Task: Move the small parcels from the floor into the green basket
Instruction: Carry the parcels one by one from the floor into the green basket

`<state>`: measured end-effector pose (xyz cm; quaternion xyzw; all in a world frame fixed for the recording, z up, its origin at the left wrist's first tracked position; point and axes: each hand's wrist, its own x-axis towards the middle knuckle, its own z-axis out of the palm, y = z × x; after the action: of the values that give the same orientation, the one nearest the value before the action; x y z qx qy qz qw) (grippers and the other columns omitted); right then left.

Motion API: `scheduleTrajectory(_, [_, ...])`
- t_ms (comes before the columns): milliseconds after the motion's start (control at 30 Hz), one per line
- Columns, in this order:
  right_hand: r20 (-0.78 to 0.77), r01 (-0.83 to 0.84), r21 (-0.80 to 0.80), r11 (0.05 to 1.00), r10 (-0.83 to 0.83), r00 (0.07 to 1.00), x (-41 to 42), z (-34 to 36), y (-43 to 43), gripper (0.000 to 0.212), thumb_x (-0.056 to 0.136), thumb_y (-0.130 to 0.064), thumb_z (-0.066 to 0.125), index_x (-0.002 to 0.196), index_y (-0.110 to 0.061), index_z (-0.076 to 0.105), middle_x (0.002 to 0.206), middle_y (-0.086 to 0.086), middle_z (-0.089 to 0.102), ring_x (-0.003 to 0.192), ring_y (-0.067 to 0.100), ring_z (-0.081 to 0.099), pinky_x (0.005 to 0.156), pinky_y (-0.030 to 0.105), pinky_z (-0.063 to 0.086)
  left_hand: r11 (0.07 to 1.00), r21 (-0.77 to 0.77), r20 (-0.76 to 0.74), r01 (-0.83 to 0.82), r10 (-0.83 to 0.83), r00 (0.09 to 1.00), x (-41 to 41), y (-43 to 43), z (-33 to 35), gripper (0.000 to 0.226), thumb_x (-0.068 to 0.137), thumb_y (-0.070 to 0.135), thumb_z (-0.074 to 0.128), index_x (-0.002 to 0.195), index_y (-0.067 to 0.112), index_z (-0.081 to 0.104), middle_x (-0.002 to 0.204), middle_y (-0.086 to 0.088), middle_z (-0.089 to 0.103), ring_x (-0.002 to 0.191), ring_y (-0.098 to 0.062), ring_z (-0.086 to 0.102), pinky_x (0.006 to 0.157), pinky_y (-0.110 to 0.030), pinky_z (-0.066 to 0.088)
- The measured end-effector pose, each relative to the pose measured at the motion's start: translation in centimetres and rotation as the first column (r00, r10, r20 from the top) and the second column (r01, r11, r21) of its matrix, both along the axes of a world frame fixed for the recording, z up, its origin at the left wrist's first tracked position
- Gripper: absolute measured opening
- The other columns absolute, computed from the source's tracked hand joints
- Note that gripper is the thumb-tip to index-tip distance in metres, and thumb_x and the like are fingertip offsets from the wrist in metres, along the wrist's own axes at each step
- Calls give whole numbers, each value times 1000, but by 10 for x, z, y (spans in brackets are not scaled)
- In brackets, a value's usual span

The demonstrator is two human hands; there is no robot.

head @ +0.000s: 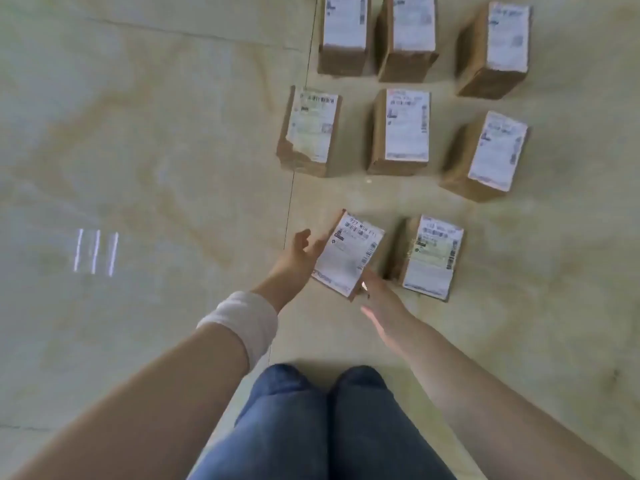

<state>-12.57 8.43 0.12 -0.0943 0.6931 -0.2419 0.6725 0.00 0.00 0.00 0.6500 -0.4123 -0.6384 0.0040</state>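
Parcels, eight in all, are small brown cardboard boxes, each with a white shipping label over its top face. They show in the head view on a glossy, pale, marbled tile floor [156, 150]. The labels carry barcodes and lines of dark print, all too blurred to read.

The nearest parcel [348, 256] sits askew between the two hands. The left hand [304, 249] lies against its left edge with loosely spread fingers and the thumb apart. The right hand [382, 301] meets its near right corner. Its fingers are hidden there, so I cannot tell whether they grip.

Just right of it lies a second parcel [431, 258] with a torn label edge. Farther off is a middle row of three [403, 129], and the left box of that row has a ragged cardboard corner. A far row of three [410, 29] is cut by the frame's top.

A white cloth wristband [242, 320] wraps the left forearm. Blue jeans [311, 427] fill the near centre.
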Motion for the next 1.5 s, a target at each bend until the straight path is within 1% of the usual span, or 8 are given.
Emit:
scheduleTrajectory(100, [-27,211,-113,971,-216,976,11,-59,-6,48,95,-50,34,138,-29,32,133,-5,51,110,6,57,84,17,52,998,-61,-125,-24,16,992,-7,-13,-48,56,96,41,37,146,21,26,139,6,41,120,-6,41,94,-20,28])
scheduleTrajectory(233, [-136,274,-283,919,-321,937,19,-107,5,58,74,-75,41,125,-47,43,138,-1,47,127,17,49,103,44,45,996,-75,-259,-50,29,965,-8,-9,-81,56,92,47,43,143,27,33,141,7,44,127,-9,45,109,-28,34])
scheduleTrajectory(500, [44,337,-331,882,-342,939,14,-92,-7,71,77,-70,40,137,-33,41,137,1,53,123,17,55,101,44,47,990,-55,-343,-129,102,934,-5,-6,-69,69,77,56,47,140,31,35,130,4,52,114,-9,55,100,-31,46])
scheduleTrajectory(633, [13,287,-324,901,-299,954,25,-3,-18,67,84,-66,32,138,-28,38,135,1,55,121,15,57,98,40,49,983,-65,-360,-175,140,922,5,-9,28,55,93,38,47,143,34,25,116,11,54,95,2,58,84,-15,50])
scheduleTrajectory(833, [48,291,-202,935,-287,957,51,224,-15,50,93,-49,41,135,-22,38,120,0,65,109,15,64,94,40,52,941,-14,-361,-338,310,880,42,11,254,56,95,33,45,145,41,20,126,4,58,92,-6,64,80,-20,55])
scheduleTrajectory(1067, [9,-47,-167,985,49,999,103,468,-19,47,90,-48,49,130,-26,40,119,0,64,96,7,65,70,22,54,784,45,-364,-619,590,721,112,43,484,56,96,28,44,146,34,21,125,0,59,103,-17,62,96,-38,50])
scheduleTrajectory(1233, [-5,-169,-227,959,172,985,184,556,-40,49,90,-45,51,132,-22,41,113,2,67,101,16,66,75,28,54,682,11,-384,-731,678,627,188,48,561,57,95,36,44,146,37,19,103,18,61,89,-6,64,71,-22,54])
scheduleTrajectory(1500, [74,-235,-267,935,263,962,335,587,-84,48,91,-43,49,134,-24,39,120,3,64,107,18,64,94,39,51,603,13,-425,-797,725,542,345,9,595,56,94,34,48,144,33,24,106,1,62,85,-14,64,76,-30,55])
